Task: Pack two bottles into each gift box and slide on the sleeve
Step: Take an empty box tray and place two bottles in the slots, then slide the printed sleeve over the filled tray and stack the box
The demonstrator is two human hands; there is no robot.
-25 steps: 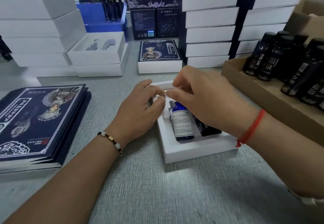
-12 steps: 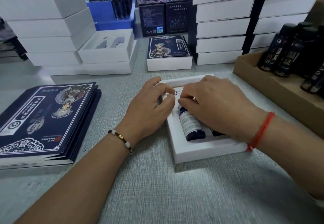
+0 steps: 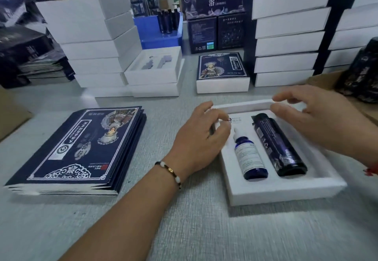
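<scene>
A white gift box (image 3: 286, 191) lies open on the grey table in front of me. Two bottles lie in its foam insert: a small blue dropper bottle (image 3: 249, 158) with a white label on the left, a taller dark bottle (image 3: 280, 144) on the right. My left hand (image 3: 202, 138) rests with curled fingers on the box's left rim, near the dropper's tip. My right hand (image 3: 313, 115) hovers above the box's far right corner with fingers relaxed and holds nothing. A stack of flat dark blue sleeves (image 3: 75, 148) lies to the left.
A sleeved finished box (image 3: 223, 74) stands behind. An open empty box (image 3: 155, 68) sits on white boxes at centre left. Tall stacks of white boxes (image 3: 286, 36) rise at the back right. A cardboard tray with dark bottles (image 3: 360, 76) is at the right edge.
My right hand has lifted off the bottles and moved right, uncovering the dark bottle. The left hand stays at the box's left rim. The view has come closer.
</scene>
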